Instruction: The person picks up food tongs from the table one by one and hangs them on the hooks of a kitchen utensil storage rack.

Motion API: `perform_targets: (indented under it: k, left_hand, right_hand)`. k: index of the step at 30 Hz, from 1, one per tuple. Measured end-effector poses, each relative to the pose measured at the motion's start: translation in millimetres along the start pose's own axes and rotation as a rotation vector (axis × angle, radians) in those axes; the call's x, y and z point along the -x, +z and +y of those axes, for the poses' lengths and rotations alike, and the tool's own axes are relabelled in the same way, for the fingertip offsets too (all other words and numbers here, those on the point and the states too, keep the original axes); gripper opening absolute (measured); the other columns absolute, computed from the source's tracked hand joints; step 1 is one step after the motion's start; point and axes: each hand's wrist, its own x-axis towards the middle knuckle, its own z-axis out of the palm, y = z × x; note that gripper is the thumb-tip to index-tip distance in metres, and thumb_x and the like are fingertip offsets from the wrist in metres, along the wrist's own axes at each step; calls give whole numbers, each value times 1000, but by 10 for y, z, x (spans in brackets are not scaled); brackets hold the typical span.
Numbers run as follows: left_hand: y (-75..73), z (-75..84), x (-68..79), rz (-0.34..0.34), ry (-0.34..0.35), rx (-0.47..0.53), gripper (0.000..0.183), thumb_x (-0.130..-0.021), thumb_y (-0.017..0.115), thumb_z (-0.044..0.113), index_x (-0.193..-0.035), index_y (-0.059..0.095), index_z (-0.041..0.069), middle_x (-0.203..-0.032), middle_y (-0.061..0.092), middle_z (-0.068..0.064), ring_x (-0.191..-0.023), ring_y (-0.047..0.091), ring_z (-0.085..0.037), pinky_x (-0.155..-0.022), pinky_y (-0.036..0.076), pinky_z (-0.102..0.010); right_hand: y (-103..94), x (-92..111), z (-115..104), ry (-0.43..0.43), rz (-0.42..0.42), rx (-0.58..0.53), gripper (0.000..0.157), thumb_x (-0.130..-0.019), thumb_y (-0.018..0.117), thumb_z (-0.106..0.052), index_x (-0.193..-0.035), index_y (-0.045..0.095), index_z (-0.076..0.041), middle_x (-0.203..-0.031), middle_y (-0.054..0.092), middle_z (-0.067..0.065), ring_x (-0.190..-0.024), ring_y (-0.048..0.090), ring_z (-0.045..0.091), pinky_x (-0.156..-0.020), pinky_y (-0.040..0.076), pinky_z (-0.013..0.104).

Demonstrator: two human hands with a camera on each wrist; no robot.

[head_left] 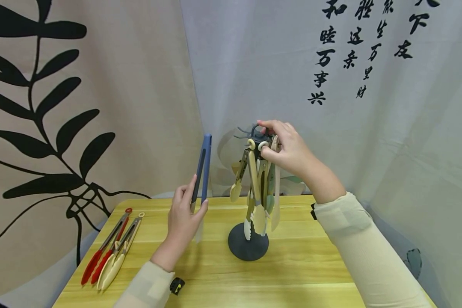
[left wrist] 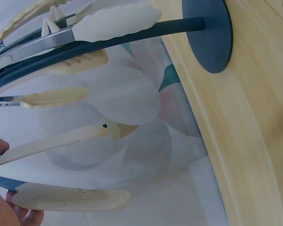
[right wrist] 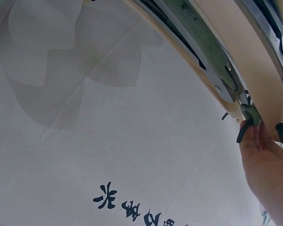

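My left hand holds blue tongs upright, hinge end up, left of a dark utensil stand. In the left wrist view the pale head of these tongs spreads apart from its other half. At the stand's top my right hand grips around the hooks, thumb by a white hanging ring. Cream tongs and several other utensils hang from the stand. A green hanging loop shows right at the right fingertips, and a beige handle hangs beside it.
Red-tipped tongs and cream-tipped tongs lie side by side at the left of the wooden table. Behind the table hangs a printed curtain with leaves and writing.
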Motion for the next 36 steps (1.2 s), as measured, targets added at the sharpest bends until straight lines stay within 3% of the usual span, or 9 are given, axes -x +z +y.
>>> perform_targets:
  k: [25, 36]
  left_hand:
    - [52, 246, -103, 121, 160, 10, 76, -77, 78, 22, -144, 41, 26, -110, 52, -11, -74, 43, -15, -52, 36, -26]
    - [57, 271, -109, 140, 193, -14, 77, -77, 78, 20, -144, 42, 26, -111, 52, -11, -80, 48, -19, -51, 34, -24]
  right_hand:
    - [36, 21, -47, 15, 22, 32, 61, -80, 55, -24, -140, 44, -24, -120, 53, -5, -111, 40, 17, -81, 37, 38]
    - [47, 22, -69, 18, 21, 38, 61, -81, 54, -25, -141, 43, -24, -120, 53, -5, -113, 40, 17, -82, 38, 38]
